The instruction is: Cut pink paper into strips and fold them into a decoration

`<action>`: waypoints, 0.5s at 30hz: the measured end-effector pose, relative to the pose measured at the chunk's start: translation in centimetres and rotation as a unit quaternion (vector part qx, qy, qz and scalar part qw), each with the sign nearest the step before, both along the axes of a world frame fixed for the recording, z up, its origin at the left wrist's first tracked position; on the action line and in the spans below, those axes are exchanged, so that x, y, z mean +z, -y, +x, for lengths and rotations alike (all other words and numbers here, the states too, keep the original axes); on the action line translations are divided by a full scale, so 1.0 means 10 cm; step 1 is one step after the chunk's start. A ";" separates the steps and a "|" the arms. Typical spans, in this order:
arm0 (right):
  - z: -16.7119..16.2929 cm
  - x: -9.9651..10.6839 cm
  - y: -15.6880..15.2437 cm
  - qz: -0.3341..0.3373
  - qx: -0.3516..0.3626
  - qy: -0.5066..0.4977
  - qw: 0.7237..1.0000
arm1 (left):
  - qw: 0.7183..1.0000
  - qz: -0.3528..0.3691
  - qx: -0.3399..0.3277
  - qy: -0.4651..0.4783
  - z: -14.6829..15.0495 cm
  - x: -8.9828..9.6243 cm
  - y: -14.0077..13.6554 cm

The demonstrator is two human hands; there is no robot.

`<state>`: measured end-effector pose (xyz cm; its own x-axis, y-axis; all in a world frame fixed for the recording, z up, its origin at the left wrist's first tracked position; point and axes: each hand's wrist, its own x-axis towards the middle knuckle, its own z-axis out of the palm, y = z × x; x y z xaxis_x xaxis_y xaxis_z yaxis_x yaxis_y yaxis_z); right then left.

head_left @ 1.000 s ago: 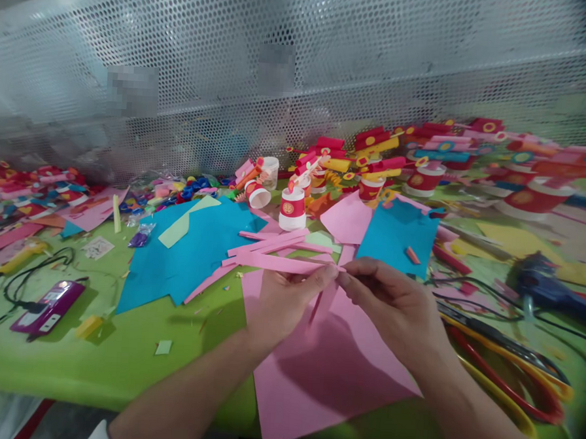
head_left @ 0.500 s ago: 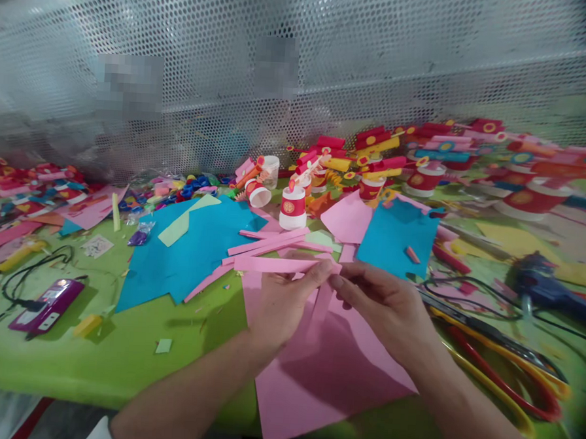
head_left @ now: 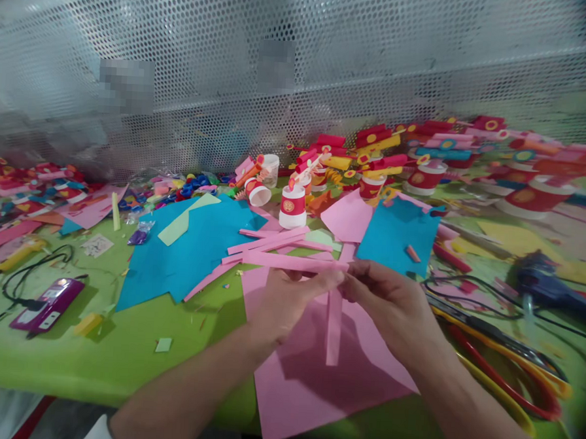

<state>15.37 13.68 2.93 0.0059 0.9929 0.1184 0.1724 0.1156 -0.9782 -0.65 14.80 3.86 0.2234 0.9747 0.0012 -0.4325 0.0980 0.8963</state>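
My left hand [head_left: 291, 301] pinches a pink paper strip [head_left: 283, 263] between thumb and fingers, close to the strip's right end. The strip stretches out level to the left. A second pink paper strip [head_left: 333, 336] hangs down where my hands meet, crossing the first. My right hand [head_left: 391, 303] is closed at that same crossing, its fingertips against the strips; which layer each finger grips is partly hidden. Beneath both hands lies a large pink paper sheet [head_left: 303, 403]. More pink strips [head_left: 267, 242] lie in a loose bunch just beyond.
Blue paper sheets [head_left: 193, 240] lie left and right. Red-and-white paper cups [head_left: 293, 210] with rolled paper line a perforated metal screen [head_left: 207, 77]. At right are scissors [head_left: 506, 368] and a glue gun [head_left: 555, 285]. A purple power strip [head_left: 47, 305] sits at left.
The hanging strip has swung out and now points straight down, showing more of its length. Both hands have shifted slightly to the right, still holding at the crossing.
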 end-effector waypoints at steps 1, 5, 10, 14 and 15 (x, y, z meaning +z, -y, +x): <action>0.01 0.00 -0.01 -0.003 -0.001 -0.015 1.000 | 1.000 0.018 -0.002 -0.014 0.00 0.02 0.00; 0.01 0.01 -0.02 -0.016 -0.005 -0.047 0.999 | 0.999 0.042 -0.013 -0.023 -0.01 0.06 0.00; 0.03 0.01 0.01 -0.029 0.032 -0.093 0.995 | 0.997 0.059 -0.007 -0.049 -0.03 0.05 0.01; 0.05 0.04 0.02 -0.019 0.029 -0.091 0.995 | 0.995 0.060 0.006 -0.077 -0.04 0.04 0.02; 0.05 0.05 0.02 -0.015 0.016 -0.080 0.997 | 0.994 0.060 0.008 -0.087 -0.05 0.04 0.03</action>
<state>15.87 13.50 3.41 -0.0095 0.9959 0.0896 0.0113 0.0897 -0.9959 -1.11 14.54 4.27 0.2153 0.9732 0.0810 -0.2703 -0.0203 0.9626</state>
